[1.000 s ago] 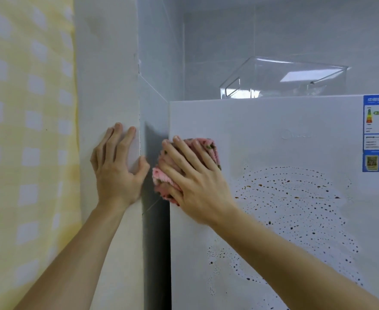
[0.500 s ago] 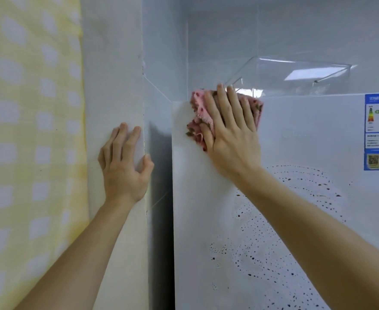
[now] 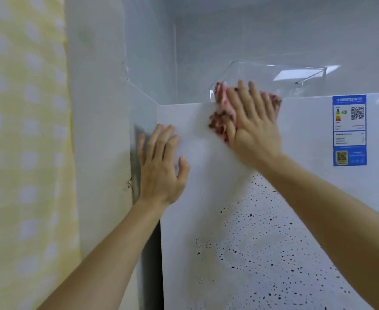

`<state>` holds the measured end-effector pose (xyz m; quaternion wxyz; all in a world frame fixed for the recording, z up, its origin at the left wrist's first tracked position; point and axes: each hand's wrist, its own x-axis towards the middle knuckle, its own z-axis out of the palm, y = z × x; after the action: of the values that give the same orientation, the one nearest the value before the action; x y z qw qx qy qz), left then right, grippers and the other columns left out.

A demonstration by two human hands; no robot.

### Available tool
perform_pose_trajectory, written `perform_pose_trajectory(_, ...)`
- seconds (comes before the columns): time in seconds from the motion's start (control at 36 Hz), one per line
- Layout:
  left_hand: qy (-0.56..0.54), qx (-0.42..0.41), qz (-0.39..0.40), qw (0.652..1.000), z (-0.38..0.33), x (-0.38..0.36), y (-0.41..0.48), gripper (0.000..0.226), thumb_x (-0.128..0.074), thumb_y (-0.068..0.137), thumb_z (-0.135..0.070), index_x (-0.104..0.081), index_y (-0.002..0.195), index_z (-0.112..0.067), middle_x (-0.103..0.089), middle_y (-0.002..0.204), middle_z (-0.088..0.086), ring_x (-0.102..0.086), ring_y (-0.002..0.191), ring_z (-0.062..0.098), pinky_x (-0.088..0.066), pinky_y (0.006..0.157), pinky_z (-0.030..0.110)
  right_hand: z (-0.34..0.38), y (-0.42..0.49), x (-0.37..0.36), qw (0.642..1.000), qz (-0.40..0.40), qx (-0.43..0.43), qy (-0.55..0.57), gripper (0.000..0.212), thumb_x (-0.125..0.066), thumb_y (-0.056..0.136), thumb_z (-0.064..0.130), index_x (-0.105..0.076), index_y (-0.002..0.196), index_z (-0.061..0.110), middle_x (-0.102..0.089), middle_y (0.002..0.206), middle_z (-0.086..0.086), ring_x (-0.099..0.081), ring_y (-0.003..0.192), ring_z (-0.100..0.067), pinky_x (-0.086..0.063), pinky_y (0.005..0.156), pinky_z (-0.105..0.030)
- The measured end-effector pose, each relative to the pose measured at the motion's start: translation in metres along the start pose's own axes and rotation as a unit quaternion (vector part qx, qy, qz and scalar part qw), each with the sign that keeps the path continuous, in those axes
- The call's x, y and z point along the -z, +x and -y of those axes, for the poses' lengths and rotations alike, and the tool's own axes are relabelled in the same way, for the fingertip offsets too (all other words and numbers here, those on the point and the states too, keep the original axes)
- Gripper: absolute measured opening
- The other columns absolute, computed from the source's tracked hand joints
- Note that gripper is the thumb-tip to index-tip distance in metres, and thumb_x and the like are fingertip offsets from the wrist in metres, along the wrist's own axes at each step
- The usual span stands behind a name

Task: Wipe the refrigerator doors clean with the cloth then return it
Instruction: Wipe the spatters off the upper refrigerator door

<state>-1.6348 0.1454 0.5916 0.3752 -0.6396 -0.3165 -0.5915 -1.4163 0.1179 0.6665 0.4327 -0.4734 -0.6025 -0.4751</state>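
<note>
My right hand (image 3: 255, 130), fingers straight, presses the pink patterned cloth (image 3: 221, 113) flat against the top edge of the white refrigerator door (image 3: 206, 198). My left hand (image 3: 161, 168), fingers loosely spread and holding nothing, lies lower at the door's left edge, contact uncertain. Right of my right hand: blue energy label (image 3: 349, 130) with colour-bar scale and two QR codes, print too blurred to read; beneath my right forearm, dark speckles (image 3: 262, 249) on the door.

Sticker: blue energy label (image 3: 349, 130), upper right of refrigerator door (image 3: 307, 135)
Header: white Chinese characters, too blurred to read
Codes: two QR squares
Scale: coloured efficiency arrows; small print illegible
</note>
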Motion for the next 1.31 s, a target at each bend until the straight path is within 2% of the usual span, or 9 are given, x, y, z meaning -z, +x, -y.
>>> perform_pose_trajectory(0.11,-0.026,0.033,0.007,0.999,-0.015,-0.013,0.011,0.04,-0.052,0.094,-0.018,-0.06,0.13,-0.001,-0.051,0.146,0.022,-0.035,0.15,0.04,-0.026,0.125,0.06,0.002,0.0,0.001,0.998,-0.003,-0.063,0.006,0.066,-0.022,0.108,0.049,-0.02,0.167,0.022,-0.012,0.175,-0.007,-0.006,0.163,-0.029,-0.001,0.132,-0.047)
perform_pose_trajectory(0.36,0.008,0.02,0.003,1.0,-0.019,-0.02,0.007,0.05,-0.046,0.1,-0.016,-0.053,0.149,-0.007,-0.035,0.166,0.019,-0.024,0.157,0.041,-0.025,0.127,0.056,-0.005,-0.098,-0.013,0.993,0.026,0.116,-0.023,0.063,-0.038,0.11,0.049,-0.025,0.166,0.023,-0.016,0.174,-0.01,-0.01,0.162,-0.033,-0.009,0.132,-0.051)
perform_pose_trajectory(0.44,0.011,0.02,0.003,1.0,-0.022,-0.02,0.008,0.051,-0.045,0.1,-0.014,-0.053,0.149,-0.006,-0.036,0.166,0.019,-0.024,0.157,0.042,-0.022,0.128,0.056,-0.018,-0.092,-0.007,0.987,0.039,0.153,-0.032,0.061,-0.03,0.111,0.046,-0.022,0.167,0.022,-0.014,0.174,-0.01,-0.009,0.162,-0.03,-0.008,0.132,-0.048)
perform_pose_trajectory(0.53,0.004,0.023,-0.003,1.0,-0.024,-0.02,0.009,0.051,-0.047,0.097,-0.011,-0.054,0.147,-0.003,-0.038,0.164,0.02,-0.025,0.156,0.044,-0.021,0.128,0.057,-0.032,-0.061,0.001,0.995,0.029,0.093,-0.025,0.061,-0.025,0.109,0.041,-0.022,0.166,0.019,-0.014,0.174,-0.011,-0.009,0.161,-0.031,-0.003,0.132,-0.044)
perform_pose_trajectory(0.64,0.008,0.024,-0.002,1.0,-0.026,-0.023,0.009,0.052,-0.047,0.097,-0.016,-0.051,0.148,-0.004,-0.035,0.166,0.019,-0.023,0.157,0.043,-0.019,0.129,0.056,-0.052,-0.011,0.015,0.999,0.04,-0.009,-0.009,0.069,-0.015,0.107,0.049,-0.007,0.167,0.017,-0.002,0.175,-0.012,0.001,0.162,-0.03,0.011,0.13,-0.038)
perform_pose_trajectory(0.75,0.018,0.0,-0.005,1.0,-0.025,-0.028,0.006,0.055,-0.044,0.101,-0.021,-0.042,0.153,-0.003,-0.026,0.171,0.016,-0.019,0.16,0.037,-0.013,0.131,0.051,-0.052,-0.01,0.011,0.999,0.027,-0.035,0.0,0.069,-0.023,0.109,0.049,-0.008,0.168,0.016,-0.002,0.175,-0.013,0.001,0.162,-0.031,-0.001,0.132,-0.05)
perform_pose_trajectory(0.94,0.045,-0.01,0.008,0.999,-0.025,-0.026,0.006,0.058,-0.038,0.104,-0.026,-0.037,0.161,-0.013,-0.023,0.173,0.015,-0.016,0.161,0.035,-0.013,0.131,0.054,-0.051,-0.081,-0.004,0.997,0.006,0.081,-0.013,0.067,-0.035,0.109,0.051,-0.024,0.166,0.018,-0.014,0.173,-0.017,-0.009,0.161,-0.036,-0.007,0.132,-0.052)
perform_pose_trajectory(1.11,0.034,0.005,0.017,0.999,-0.032,-0.026,0.01,0.062,-0.046,0.099,-0.029,-0.04,0.158,-0.009,-0.023,0.171,0.019,-0.017,0.159,0.04,-0.013,0.128,0.06,-0.076,-0.095,0.002,0.985,0.051,0.162,-0.041,0.067,-0.027,0.111,0.05,-0.015,0.168,0.017,-0.006,0.175,-0.014,-0.002,0.162,-0.03,-0.002,0.132,-0.047)
perform_pose_trajectory(1.31,0.058,0.002,-0.005,0.998,-0.036,-0.031,0.012,0.058,-0.05,0.098,-0.027,-0.048,0.154,-0.012,-0.032,0.168,0.017,-0.025,0.156,0.042,-0.015,0.127,0.061,-0.107,-0.031,0.021,1.0,0.016,-0.023,0.006,0.069,-0.026,0.11,0.048,-0.013,0.167,0.012,-0.002,0.175,-0.013,0.0,0.162,-0.031,0.009,0.13,-0.041)
